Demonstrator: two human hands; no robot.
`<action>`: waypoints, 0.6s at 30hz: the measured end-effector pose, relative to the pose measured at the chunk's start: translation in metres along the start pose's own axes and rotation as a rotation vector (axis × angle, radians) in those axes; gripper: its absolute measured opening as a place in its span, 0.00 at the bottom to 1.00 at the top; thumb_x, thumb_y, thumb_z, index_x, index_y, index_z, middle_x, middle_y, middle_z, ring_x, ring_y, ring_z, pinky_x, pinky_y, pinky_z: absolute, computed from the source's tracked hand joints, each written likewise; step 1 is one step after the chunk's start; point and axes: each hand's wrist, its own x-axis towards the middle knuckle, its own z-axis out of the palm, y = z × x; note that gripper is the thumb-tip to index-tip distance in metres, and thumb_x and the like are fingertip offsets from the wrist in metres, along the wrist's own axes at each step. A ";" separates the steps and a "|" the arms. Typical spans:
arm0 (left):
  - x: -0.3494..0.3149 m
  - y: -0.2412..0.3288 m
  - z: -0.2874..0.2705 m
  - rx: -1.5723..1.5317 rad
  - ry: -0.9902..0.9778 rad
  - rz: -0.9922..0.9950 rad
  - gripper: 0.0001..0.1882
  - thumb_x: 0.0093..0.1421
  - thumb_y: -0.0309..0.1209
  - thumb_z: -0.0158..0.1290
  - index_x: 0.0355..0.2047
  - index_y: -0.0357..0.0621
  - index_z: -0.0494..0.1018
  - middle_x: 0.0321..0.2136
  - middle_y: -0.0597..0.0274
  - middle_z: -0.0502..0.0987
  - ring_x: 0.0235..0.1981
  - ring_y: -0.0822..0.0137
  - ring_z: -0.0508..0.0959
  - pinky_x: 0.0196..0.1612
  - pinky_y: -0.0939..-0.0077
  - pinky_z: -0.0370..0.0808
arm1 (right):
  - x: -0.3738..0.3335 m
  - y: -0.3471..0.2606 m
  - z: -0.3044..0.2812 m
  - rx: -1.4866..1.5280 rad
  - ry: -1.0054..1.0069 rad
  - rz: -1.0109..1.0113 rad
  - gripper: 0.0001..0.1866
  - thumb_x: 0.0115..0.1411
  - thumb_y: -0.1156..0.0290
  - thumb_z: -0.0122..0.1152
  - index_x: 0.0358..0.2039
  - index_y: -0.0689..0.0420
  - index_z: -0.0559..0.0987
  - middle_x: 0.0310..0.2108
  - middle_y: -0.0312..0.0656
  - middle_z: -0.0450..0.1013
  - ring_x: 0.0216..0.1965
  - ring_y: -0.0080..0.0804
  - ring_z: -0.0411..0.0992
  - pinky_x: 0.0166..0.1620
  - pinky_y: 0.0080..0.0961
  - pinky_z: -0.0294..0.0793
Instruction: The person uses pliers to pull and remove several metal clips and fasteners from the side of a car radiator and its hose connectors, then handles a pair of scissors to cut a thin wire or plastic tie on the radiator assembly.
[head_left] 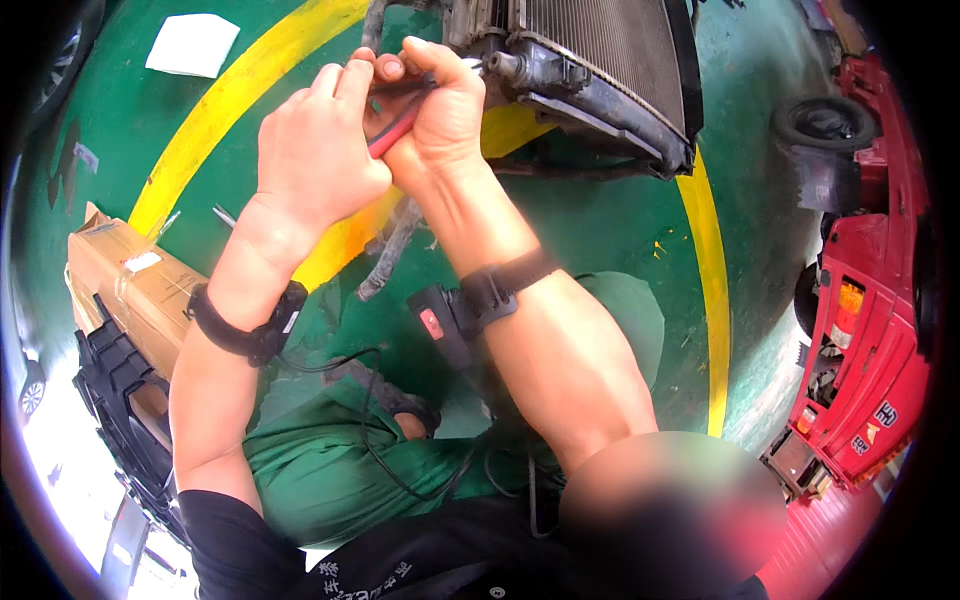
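Note:
A pair of pliers (404, 122) with red and black handles lies between my two hands. My right hand (447, 118) is closed around the handles, its thumb pointing up toward the metal tip. Against it, my left hand (312, 140) is closed too, its curled fingers at the handles; its palm side is hidden. The tip of the tool sits beside a short pipe stub (508, 66) on the corner of a radiator (600, 45) in a dark frame. Whether the tip touches the stub, I cannot tell.
To the left stand a cardboard box (135, 275) and a black plastic part (115, 385). A white sheet (193, 45) lies on the green floor, which yellow lines (708, 260) cross. A red vehicle (872, 320) is at the right. A black cable (375, 430) hangs below my wrists.

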 end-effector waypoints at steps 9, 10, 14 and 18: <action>0.003 -0.006 0.002 -0.119 -0.169 -0.071 0.27 0.46 0.30 0.55 0.49 0.42 0.70 0.36 0.46 0.80 0.37 0.43 0.80 0.41 0.53 0.78 | 0.004 0.001 0.016 -0.242 0.373 -0.033 0.09 0.52 0.72 0.57 0.18 0.56 0.70 0.19 0.37 0.70 0.22 0.30 0.70 0.27 0.27 0.69; 0.003 -0.008 0.003 -0.142 -0.189 -0.078 0.26 0.46 0.30 0.55 0.49 0.42 0.70 0.36 0.46 0.80 0.38 0.42 0.80 0.42 0.53 0.78 | 0.004 0.002 0.019 -0.261 0.417 -0.035 0.08 0.52 0.72 0.57 0.18 0.56 0.70 0.19 0.37 0.69 0.21 0.30 0.69 0.26 0.27 0.68; 0.002 -0.007 0.007 -0.277 -0.252 -0.137 0.25 0.48 0.31 0.55 0.49 0.41 0.70 0.38 0.44 0.81 0.41 0.43 0.80 0.47 0.55 0.78 | 0.001 0.003 0.022 -0.357 0.475 -0.081 0.07 0.52 0.75 0.55 0.19 0.59 0.70 0.18 0.39 0.68 0.19 0.30 0.66 0.24 0.28 0.66; -0.004 -0.004 0.013 -0.439 -0.278 -0.201 0.25 0.49 0.33 0.56 0.50 0.40 0.71 0.42 0.43 0.81 0.45 0.44 0.80 0.50 0.58 0.77 | 0.000 0.004 0.022 -0.408 0.542 -0.097 0.06 0.52 0.77 0.55 0.20 0.61 0.70 0.18 0.40 0.66 0.18 0.31 0.64 0.23 0.31 0.64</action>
